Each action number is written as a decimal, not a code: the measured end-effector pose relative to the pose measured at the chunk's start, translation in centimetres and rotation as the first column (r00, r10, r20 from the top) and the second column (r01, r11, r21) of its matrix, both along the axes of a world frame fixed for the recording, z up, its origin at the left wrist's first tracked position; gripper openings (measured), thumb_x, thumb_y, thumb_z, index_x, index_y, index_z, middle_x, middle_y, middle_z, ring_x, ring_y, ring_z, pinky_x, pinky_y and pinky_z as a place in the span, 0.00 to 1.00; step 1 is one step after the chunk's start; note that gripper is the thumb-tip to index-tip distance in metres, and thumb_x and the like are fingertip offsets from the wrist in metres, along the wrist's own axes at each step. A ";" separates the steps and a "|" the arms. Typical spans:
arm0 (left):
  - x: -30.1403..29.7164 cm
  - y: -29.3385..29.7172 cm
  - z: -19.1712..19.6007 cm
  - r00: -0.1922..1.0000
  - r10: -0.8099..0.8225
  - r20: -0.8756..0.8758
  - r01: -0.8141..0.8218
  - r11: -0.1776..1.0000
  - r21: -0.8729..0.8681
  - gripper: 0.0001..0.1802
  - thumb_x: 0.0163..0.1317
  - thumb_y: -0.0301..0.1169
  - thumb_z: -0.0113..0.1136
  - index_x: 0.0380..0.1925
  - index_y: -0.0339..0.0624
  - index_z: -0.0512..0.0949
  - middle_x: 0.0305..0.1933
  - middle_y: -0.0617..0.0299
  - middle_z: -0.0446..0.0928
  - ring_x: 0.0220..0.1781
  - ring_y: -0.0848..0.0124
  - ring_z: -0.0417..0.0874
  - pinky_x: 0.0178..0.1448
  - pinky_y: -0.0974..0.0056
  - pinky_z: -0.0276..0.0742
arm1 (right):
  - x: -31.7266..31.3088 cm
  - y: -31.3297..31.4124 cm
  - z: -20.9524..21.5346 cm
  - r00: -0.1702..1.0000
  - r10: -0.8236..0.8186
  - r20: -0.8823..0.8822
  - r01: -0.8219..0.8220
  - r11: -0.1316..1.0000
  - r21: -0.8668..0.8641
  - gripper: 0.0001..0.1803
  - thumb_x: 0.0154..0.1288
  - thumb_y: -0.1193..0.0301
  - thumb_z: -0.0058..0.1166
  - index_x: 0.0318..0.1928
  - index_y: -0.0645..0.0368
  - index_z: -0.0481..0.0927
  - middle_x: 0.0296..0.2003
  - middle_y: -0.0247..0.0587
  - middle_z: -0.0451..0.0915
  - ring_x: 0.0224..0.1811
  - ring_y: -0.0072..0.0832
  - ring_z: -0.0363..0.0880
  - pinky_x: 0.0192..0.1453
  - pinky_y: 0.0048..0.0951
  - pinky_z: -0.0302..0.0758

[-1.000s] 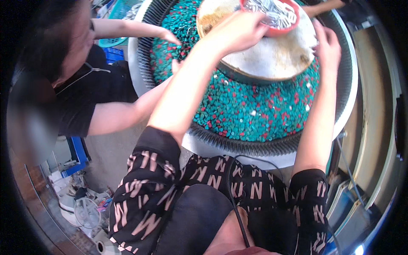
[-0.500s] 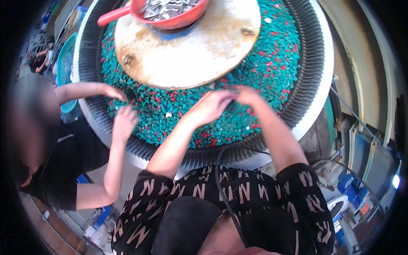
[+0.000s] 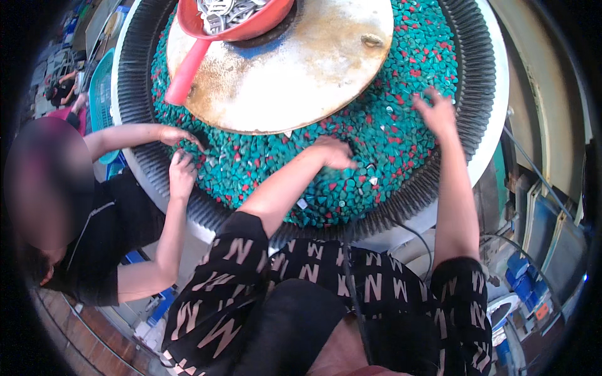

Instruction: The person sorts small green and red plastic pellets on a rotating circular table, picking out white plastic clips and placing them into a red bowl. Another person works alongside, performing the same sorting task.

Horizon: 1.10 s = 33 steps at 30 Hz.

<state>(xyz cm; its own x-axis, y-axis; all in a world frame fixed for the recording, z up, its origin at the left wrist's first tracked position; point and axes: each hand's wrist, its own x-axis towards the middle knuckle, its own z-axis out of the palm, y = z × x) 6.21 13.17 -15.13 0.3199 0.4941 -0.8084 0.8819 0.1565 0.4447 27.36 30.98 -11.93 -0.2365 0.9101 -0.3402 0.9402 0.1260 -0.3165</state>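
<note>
You stand at the near rim of a large round vibratory tumbling bowl (image 3: 486, 119) and look straight down into it. Its ring-shaped trough is filled with small green and red polishing stones (image 3: 382, 141), with pale little metal pieces scattered among them.

Your left hand (image 3: 334, 153) rests palm down on the stones in the near part of the trough, just in front of the centre dome. Its fingers curl down into the stones, so you cannot tell whether its grip has closed on anything. The posture suggests it is feeling through the stones for pieces.

Your right hand (image 3: 437, 111) hangs above the stones toward the right side of the trough, well apart from the left. Its fingers are spread apart and it holds nothing. It is blurred.

A worn, rust-stained round dome (image 3: 301, 75) covers the middle of the bowl. On its far edge sits a red plastic scoop (image 3: 216, 28) heaped with silvery metal parts (image 3: 219, 9), its handle sloping down toward the left rim. It seems parked there so that picked pieces stay out of the stones yet within reach.

At the left rim a co-worker in a black top has both hands (image 3: 179, 160) on the stones, close together, fingers bent as if sorting too. A turquoise plastic basket (image 3: 100, 100) stands just outside the left rim.
</note>
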 end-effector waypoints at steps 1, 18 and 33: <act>-0.3 -1.8 0.7 0.999 -0.047 -0.021 0.046 0.998 -0.032 0.28 0.53 0.58 0.51 0.47 0.56 0.80 0.47 0.57 0.81 0.52 0.56 0.79 0.52 0.53 0.73 | 0.5 2.5 -1.8 0.979 -0.123 0.160 0.123 0.992 0.006 0.40 0.47 0.38 0.57 0.60 0.39 0.70 0.60 0.60 0.65 0.62 0.52 0.65 0.63 0.50 0.64; 0.2 -0.5 -4.1 0.920 0.376 0.106 -0.332 0.608 0.721 0.26 0.60 0.37 0.52 0.59 0.44 0.66 0.64 0.50 0.64 0.64 0.52 0.67 0.66 0.51 0.64 | -5.2 -2.6 -7.4 0.971 0.221 -0.095 -0.240 0.853 -0.463 0.42 0.47 0.39 0.53 0.62 0.47 0.70 0.63 0.48 0.67 0.66 0.41 0.64 0.69 0.36 0.59; -7.3 -12.2 -8.5 0.439 0.792 0.424 -0.307 0.576 -0.758 0.26 0.68 0.43 0.47 0.63 0.45 0.66 0.64 0.67 0.68 0.59 0.75 0.72 0.67 0.64 0.64 | -8.5 -11.3 -0.1 0.876 0.472 0.101 -0.422 0.850 -0.315 0.32 0.59 0.38 0.43 0.64 0.27 0.66 0.73 0.38 0.45 0.74 0.53 0.35 0.68 0.72 0.27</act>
